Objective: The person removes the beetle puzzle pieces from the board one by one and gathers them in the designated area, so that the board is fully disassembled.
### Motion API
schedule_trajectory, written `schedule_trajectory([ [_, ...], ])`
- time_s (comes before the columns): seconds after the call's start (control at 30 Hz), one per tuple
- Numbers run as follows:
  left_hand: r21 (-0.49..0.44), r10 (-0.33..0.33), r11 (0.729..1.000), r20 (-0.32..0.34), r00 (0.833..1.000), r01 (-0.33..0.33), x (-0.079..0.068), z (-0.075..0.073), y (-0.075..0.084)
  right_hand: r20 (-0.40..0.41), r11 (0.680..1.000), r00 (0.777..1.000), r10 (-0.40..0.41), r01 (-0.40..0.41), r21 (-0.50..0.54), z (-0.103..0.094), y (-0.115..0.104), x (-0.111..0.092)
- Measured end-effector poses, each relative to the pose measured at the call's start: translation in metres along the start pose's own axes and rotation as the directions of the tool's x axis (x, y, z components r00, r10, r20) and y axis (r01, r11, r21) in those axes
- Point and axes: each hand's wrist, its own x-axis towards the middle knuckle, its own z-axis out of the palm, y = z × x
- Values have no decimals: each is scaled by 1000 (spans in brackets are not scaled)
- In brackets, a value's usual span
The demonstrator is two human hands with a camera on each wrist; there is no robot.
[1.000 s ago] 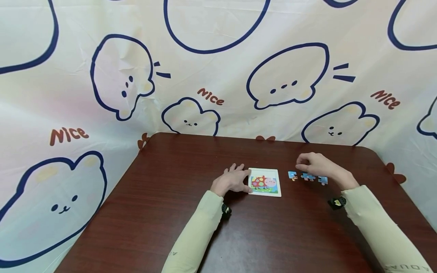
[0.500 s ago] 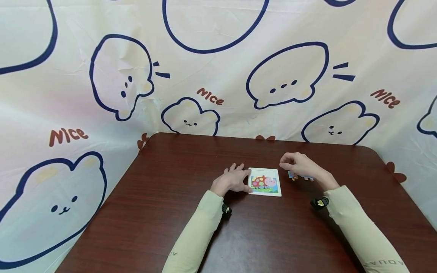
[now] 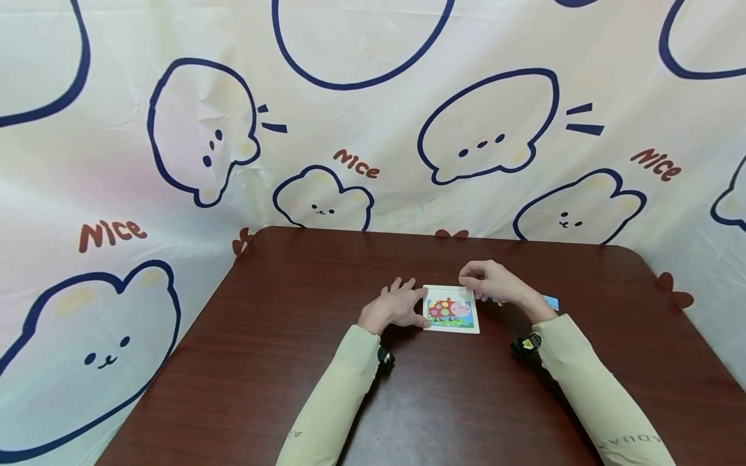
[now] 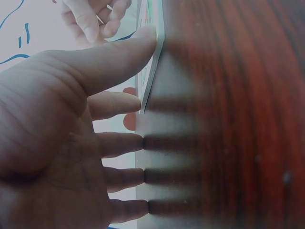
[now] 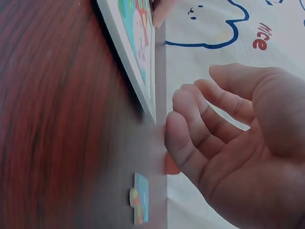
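A white-framed jigsaw puzzle (image 3: 451, 310) lies on the table, showing a pink pig and a spotted red shape, with a white strip along its far side. My left hand (image 3: 396, 307) rests at its left edge. In the left wrist view the thumb (image 4: 128, 45) touches the rim and the fingers point straight at the tabletop. My right hand (image 3: 492, 281) hovers at the puzzle's far right corner. In the right wrist view its fingers (image 5: 178, 133) are loosely bent, with the thumb apart from them and nothing seen between. Beneath it lies a blue puzzle piece (image 5: 141, 198).
Another loose blue piece (image 3: 550, 303) shows on the table beyond the right wrist. The dark brown table (image 3: 291, 343) has its far edge against a cloth (image 3: 402, 129) printed with cartoon animals.
My right hand has moved left from above the loose pieces to the puzzle's far right corner, now covering some of the pieces. My left hand has stayed at the puzzle's left edge.
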Motion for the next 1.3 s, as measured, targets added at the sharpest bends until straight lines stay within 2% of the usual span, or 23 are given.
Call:
schedule_trajectory([
  [0.53,3,-3,1000,4,1000,3,2,1,-1,50,998,999,9,-12,61,15,-6,12],
  [0.83,12,-2,1000,2,1000,2,2,0,-1,72,997,997,-30,25,76,24,-8,18],
  [1.1,14,-10,1000,11,1000,10,3,-2,0,105,999,994,-38,40,-19,30,-16,17],
  [1.3,23,-16,1000,16,1000,16,2,-1,0,166,998,986,-6,17,-62,35,-22,15],
])
